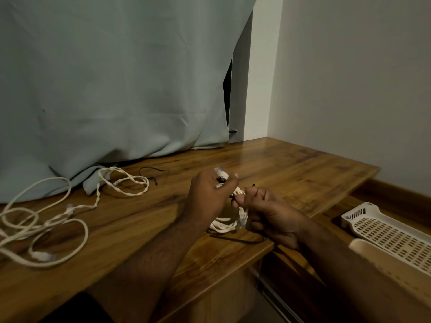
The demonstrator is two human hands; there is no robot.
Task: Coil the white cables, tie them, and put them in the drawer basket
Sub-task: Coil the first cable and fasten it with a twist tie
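- Wooden desktop [144, 220], glossy, brown grain; pale grey-green curtain [116, 78] hangs behind and bunches in folds on its back edge. Plain off-white wall [349, 66] to the right.
- Left hand [210, 194]: fingers curled round the upper end of a coiled white cable [225, 223], thumb pinching it; a clear plastic plug [218, 170] sticks out above the fingers.
- Right hand [268, 210]: thumb and fingers pinch a thin black tie [240, 240] against the coil; the tie's loose end trails over the desktop's front edge below the hands.
- Coil hangs in flat oval loops between both hands, just over the front edge of the desk; a second clear plug points down beside the right palm.
- Loose white cable [46, 229], woven-looking, sprawls in open loops at left on the wood, plug ends visible.
- Another white cable [126, 183], twisted, lies in a loop near the curtain hem.
- Spare black tie [151, 171], thin, bent wire shape, on the wood beside that loop.
- Drawer basket [384, 231]: cream plastic, slotted bottom, rounded corners, lower right, below desk level, well apart from the coil.
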